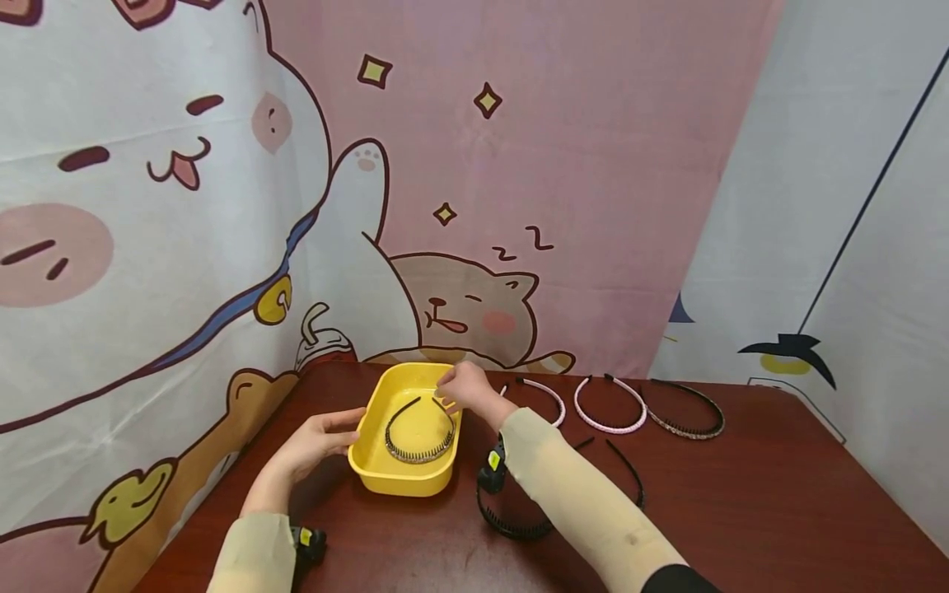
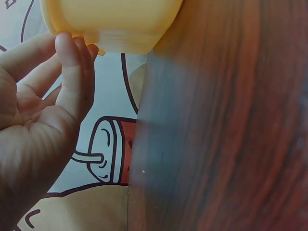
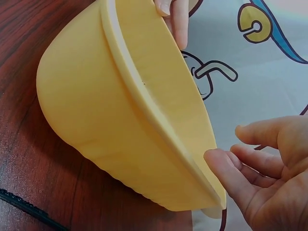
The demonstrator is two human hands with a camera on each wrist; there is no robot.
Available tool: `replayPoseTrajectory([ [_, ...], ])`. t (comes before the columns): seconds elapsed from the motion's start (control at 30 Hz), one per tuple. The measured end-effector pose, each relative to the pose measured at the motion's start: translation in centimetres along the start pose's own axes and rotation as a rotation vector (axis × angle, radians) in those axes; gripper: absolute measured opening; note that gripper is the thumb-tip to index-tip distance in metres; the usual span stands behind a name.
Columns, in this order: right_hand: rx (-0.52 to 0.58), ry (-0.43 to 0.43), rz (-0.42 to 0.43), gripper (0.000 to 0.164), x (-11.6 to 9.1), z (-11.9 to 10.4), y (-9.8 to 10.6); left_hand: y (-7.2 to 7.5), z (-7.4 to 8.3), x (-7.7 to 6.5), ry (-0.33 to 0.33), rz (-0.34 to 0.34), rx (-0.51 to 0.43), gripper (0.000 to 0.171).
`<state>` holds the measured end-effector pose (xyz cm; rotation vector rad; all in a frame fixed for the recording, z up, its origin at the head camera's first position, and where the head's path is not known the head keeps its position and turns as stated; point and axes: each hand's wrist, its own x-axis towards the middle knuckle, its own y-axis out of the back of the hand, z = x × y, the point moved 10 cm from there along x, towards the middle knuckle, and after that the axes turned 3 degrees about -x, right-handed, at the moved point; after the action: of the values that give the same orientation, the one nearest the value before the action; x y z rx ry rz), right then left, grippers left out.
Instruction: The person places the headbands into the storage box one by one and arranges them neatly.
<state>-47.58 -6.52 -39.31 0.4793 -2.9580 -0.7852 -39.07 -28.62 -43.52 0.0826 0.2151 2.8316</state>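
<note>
A yellow plastic basin (image 1: 404, 486) stands on the table, with a toothed headband (image 1: 419, 455) lying inside it. My left hand (image 1: 319, 445) grips the basin's left rim between thumb and fingers; in the left wrist view, that hand (image 2: 53, 91) meets the basin (image 2: 115, 29) at its edge. Over the basin's far right corner is my right hand (image 1: 470, 389), close to one tip of the headband. In the right wrist view, the right hand (image 3: 264, 168) has loosely bent fingers and nothing between them, beside the basin's rim (image 3: 144, 96).
Right of the basin, a black toothed headband (image 1: 519, 531) lies partly under the right forearm. Farther back are a pale pink headband (image 1: 558, 403), a pink one (image 1: 611, 428) and a patterned toothed one (image 1: 693, 432). A printed cloth (image 1: 593, 165) hangs behind the brown table (image 1: 778, 502).
</note>
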Motion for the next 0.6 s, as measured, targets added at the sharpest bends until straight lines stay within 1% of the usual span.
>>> replayPoseTrajectory([
  [0.13,-0.004,0.015,-0.012,0.022,-0.3,0.0,0.5,0.0,-0.2,0.1,0.0,0.001,0.004,0.054],
  [0.27,-0.016,0.033,-0.014,0.022,-0.9,0.0,1.8,-0.2,-0.3,0.2,0.001,-0.003,0.017,0.054],
  [0.47,-0.016,0.048,-0.013,0.021,-2.1,0.2,4.7,0.2,-0.5,0.3,0.011,0.016,0.022,0.054],
  [0.5,-0.013,0.045,-0.013,0.021,-2.3,0.3,5.2,0.4,-0.5,0.3,0.018,0.025,0.021,0.054],
  [0.6,-0.012,0.035,-0.009,0.02,-3.1,1.0,6.9,0.4,-0.5,0.3,0.015,0.019,0.028,0.055],
])
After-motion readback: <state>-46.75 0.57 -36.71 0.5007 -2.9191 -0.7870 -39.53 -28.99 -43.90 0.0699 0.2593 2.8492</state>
